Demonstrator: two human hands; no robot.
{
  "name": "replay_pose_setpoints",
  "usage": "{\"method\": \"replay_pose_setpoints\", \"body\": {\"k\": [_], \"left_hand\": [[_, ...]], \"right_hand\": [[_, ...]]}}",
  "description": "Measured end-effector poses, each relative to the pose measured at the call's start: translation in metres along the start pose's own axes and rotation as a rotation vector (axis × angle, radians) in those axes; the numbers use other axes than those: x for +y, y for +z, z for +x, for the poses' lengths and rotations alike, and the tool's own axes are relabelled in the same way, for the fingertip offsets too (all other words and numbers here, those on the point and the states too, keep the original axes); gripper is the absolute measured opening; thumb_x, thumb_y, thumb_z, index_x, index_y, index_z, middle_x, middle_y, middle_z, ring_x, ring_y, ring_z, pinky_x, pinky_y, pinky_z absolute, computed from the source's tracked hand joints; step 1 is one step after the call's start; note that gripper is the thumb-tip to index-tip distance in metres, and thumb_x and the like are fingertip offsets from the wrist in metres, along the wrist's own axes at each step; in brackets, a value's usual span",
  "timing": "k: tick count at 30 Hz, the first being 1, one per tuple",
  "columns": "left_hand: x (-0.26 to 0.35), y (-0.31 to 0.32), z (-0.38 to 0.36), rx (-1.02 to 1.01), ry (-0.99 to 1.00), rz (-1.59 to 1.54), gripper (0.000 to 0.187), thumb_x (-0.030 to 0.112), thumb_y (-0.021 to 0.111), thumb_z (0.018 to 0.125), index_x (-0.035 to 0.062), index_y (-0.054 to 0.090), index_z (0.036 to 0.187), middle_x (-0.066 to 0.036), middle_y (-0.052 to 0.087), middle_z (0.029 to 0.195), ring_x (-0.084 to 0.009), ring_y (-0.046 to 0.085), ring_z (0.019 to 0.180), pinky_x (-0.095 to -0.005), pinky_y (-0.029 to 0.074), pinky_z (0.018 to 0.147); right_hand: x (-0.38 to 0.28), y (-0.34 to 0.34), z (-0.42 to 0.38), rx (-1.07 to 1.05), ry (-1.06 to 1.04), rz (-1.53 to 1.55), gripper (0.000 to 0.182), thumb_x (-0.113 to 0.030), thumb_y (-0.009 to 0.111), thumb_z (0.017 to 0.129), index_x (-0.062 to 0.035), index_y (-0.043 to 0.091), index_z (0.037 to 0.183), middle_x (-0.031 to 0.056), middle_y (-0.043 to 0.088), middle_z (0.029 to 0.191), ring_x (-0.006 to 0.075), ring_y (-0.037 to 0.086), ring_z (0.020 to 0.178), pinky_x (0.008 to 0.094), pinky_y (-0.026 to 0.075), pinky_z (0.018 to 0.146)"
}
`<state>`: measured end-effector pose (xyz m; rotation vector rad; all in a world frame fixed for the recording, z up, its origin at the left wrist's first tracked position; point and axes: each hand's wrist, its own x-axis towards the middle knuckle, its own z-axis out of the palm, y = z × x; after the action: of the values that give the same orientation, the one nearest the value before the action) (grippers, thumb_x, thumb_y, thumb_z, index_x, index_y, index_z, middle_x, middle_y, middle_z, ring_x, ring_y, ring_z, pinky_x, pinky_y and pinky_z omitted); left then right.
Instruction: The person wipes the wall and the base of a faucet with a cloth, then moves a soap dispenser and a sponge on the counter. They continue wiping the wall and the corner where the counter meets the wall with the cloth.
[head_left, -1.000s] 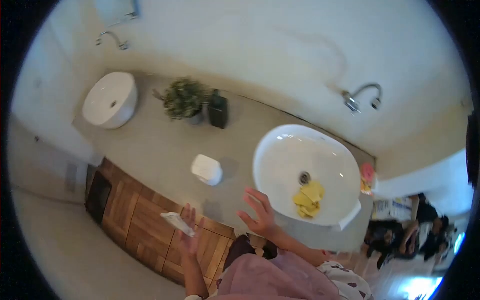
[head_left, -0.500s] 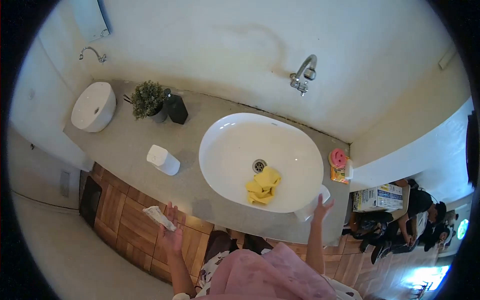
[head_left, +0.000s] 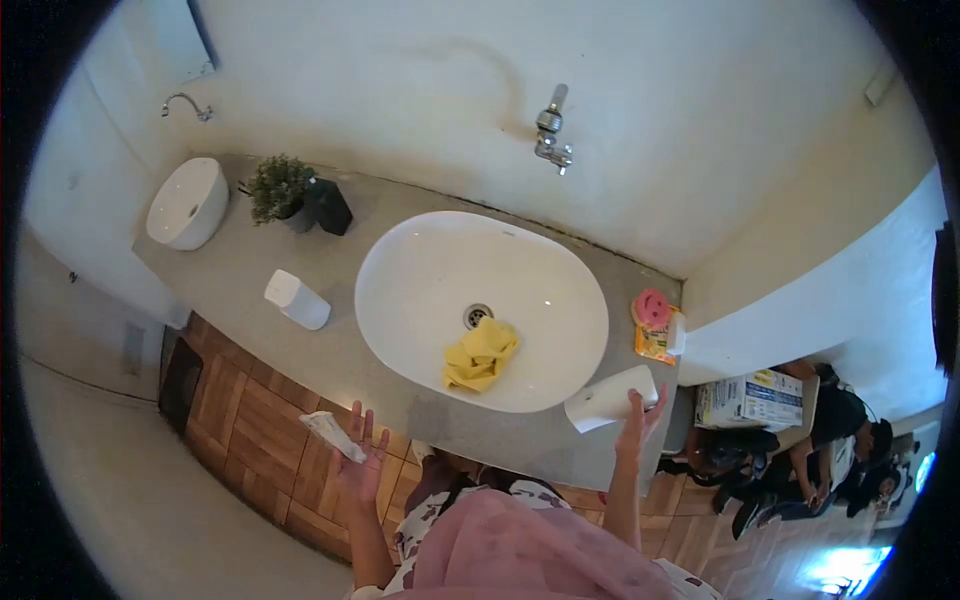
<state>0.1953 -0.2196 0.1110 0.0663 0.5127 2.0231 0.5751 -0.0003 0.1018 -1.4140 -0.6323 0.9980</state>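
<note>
My right hand (head_left: 638, 418) grips a white roll of paper (head_left: 610, 398) lying at the front right rim of the big white basin (head_left: 420, 270). A crumpled yellow cloth (head_left: 480, 355) lies inside the basin beside the drain. My left hand (head_left: 362, 462) is raised in front of the counter's edge, fingers spread, with a crumpled white wad of tissue (head_left: 330, 434) pinched at its fingertips.
Grey counter (head_left: 330, 365) carries a white dispenser (head_left: 296, 299), a small potted plant (head_left: 277, 190), a dark bottle (head_left: 328, 205), a second small basin (head_left: 187, 202) and a pink sponge pack (head_left: 654, 322). A tap (head_left: 552, 135) juts from the wall. People sit at lower right (head_left: 815, 450).
My right hand swung from the counter's middle to the basin's right side and took hold of the white roll. The view shifted right; my left hand kept the tissue.
</note>
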Motion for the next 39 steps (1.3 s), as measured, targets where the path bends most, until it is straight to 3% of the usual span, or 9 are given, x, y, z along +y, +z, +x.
{"method": "replay_pose_setpoints", "body": {"k": [6,9,11,17,18,20,24,31,39], "left_hand": [[-0.022,0.028,0.008,-0.170,-0.160,-0.019,0.066,0.033,0.073,0.074,0.0273,0.044,0.134,-0.009,0.015,0.153,-0.0259,0.014,0.141,-0.0583,0.018,0.110],[-0.041,0.049,0.020,-0.446,-0.241,-0.154,0.044,0.031,0.073,0.074,0.0291,0.061,0.116,-0.007,0.009,0.154,-0.0257,0.010,0.142,-0.0606,0.015,0.109],[-0.045,0.079,0.022,-0.221,-0.388,-0.257,0.019,0.031,0.071,0.076,0.0256,0.069,0.094,-0.005,0.004,0.155,-0.0280,0.007,0.142,-0.0605,0.015,0.109],[-0.002,0.114,0.044,-0.488,-0.113,-0.365,0.018,0.036,0.063,0.082,0.0184,0.062,0.077,-0.004,0.024,0.150,-0.0302,0.014,0.140,-0.0622,0.018,0.108],[0.018,0.109,0.048,-0.486,-0.083,-0.358,0.018,0.036,0.063,0.082,0.0184,0.062,0.077,-0.004,0.024,0.150,-0.0302,0.014,0.140,-0.0622,0.018,0.108],[0.067,0.092,0.054,0.112,-0.140,-0.065,0.061,0.038,0.078,0.066,0.0209,0.055,0.120,-0.003,0.040,0.141,-0.0273,0.032,0.132,-0.0528,0.027,0.109],[0.121,-0.064,0.045,0.037,0.134,-0.059,0.076,0.039,0.080,0.063,0.0184,0.049,0.129,-0.003,0.042,0.139,-0.0259,0.036,0.130,-0.0462,0.031,0.107],[0.279,0.008,0.103,0.006,0.241,0.517,0.097,0.030,0.085,0.051,0.0043,0.042,0.135,-0.009,0.031,0.145,-0.0236,0.037,0.128,-0.0373,0.031,0.106],[0.343,-0.074,0.195,0.006,0.152,0.665,0.089,0.020,0.081,0.051,0.0030,0.047,0.132,-0.007,0.042,0.140,-0.0216,0.044,0.124,-0.0371,0.033,0.106]], "right_hand": [[-0.131,0.014,-0.031,-0.132,-0.395,-0.162,0.081,-0.003,0.062,0.069,-0.0061,0.028,0.142,0.0163,0.043,0.129,0.0245,0.048,0.110,0.0363,0.041,0.095],[-0.162,0.048,-0.050,-0.293,-0.359,0.151,0.082,-0.010,0.062,0.069,-0.0052,0.027,0.142,0.0162,0.044,0.130,0.0254,0.049,0.112,0.0367,0.041,0.097],[-0.163,0.088,-0.075,-0.447,-0.281,0.398,0.069,-0.020,0.056,0.080,-0.0065,0.028,0.142,0.0141,0.043,0.133,0.0277,0.046,0.119,0.0419,0.037,0.102],[-0.110,0.225,-0.196,-0.726,-0.185,0.513,0.093,-0.049,0.067,0.075,-0.0067,0.020,0.143,0.0163,0.035,0.141,0.0290,0.041,0.125,0.0453,0.034,0.104],[-0.109,0.241,-0.214,-0.773,-0.085,0.521,0.108,-0.057,0.074,0.066,-0.0068,0.017,0.143,0.0185,0.031,0.142,0.0291,0.039,0.126,0.0453,0.032,0.105],[-0.096,0.259,-0.232,-1.042,-0.142,0.471,0.110,-0.051,0.078,0.064,-0.0070,0.017,0.143,0.0181,0.030,0.143,0.0286,0.035,0.129,0.0455,0.029,0.107],[-0.058,0.298,-0.255,-1.581,-0.149,0.156,0.113,-0.038,0.086,0.060,-0.0077,0.017,0.144,0.0168,0.026,0.146,0.0274,0.028,0.134,0.0451,0.024,0.110],[0.030,0.394,-0.300,-1.710,-0.017,-0.293,0.114,-0.025,0.086,0.061,-0.0093,0.012,0.146,0.0134,0.035,0.140,0.0261,0.036,0.130,0.0404,0.032,0.106],[0.156,0.464,-0.363,-1.416,-0.229,-0.492,0.091,-0.015,0.083,0.059,-0.0085,0.029,0.132,0.0170,0.043,0.129,0.0305,0.047,0.119,0.0417,0.039,0.098]]}}
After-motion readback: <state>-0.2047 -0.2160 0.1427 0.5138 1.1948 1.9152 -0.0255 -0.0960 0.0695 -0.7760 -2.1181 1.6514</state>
